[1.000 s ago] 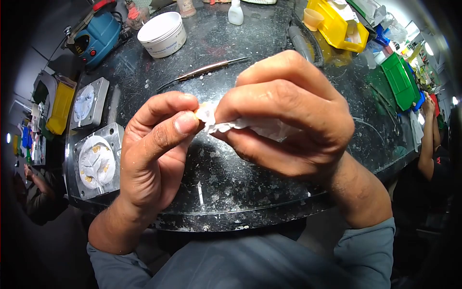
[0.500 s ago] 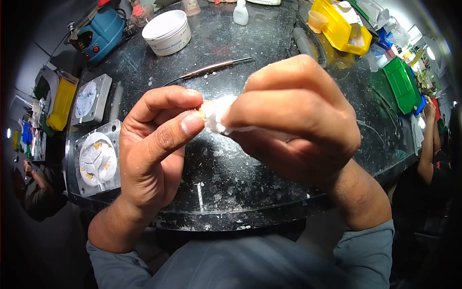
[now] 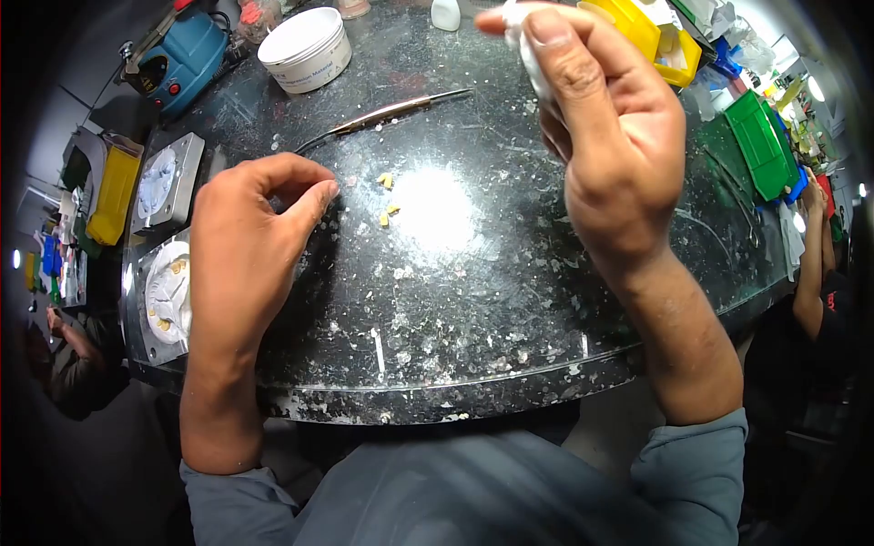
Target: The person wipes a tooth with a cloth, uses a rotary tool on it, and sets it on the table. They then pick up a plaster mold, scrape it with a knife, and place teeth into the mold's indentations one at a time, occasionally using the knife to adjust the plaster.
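Note:
My right hand (image 3: 619,127) is raised over the right back of the dark table (image 3: 455,318), with a crumpled white cloth (image 3: 528,55) pinched between thumb and fingers. My left hand (image 3: 250,218) hovers near the left side, thumb and fingertips pressed together; whether anything small is between them is hidden. Small yellowish pieces (image 3: 389,215) lie on the table to the right of my left hand. Partly covered by that hand is a metal mould half with white plaster (image 3: 168,296) and yellowish pieces set in it.
Another mould half (image 3: 164,187) stands behind at the left. A metal tool (image 3: 387,114), a white tub (image 3: 305,55) and a blue machine (image 3: 182,64) are at the back. Yellow bins (image 3: 637,32) and a green bin (image 3: 760,146) stand right. Another person's arm (image 3: 810,264) shows far right.
Both hands have parted. The right has gone up and back with the white cloth; the left has moved left and turned palm down. Small yellowish pieces now show on the table.

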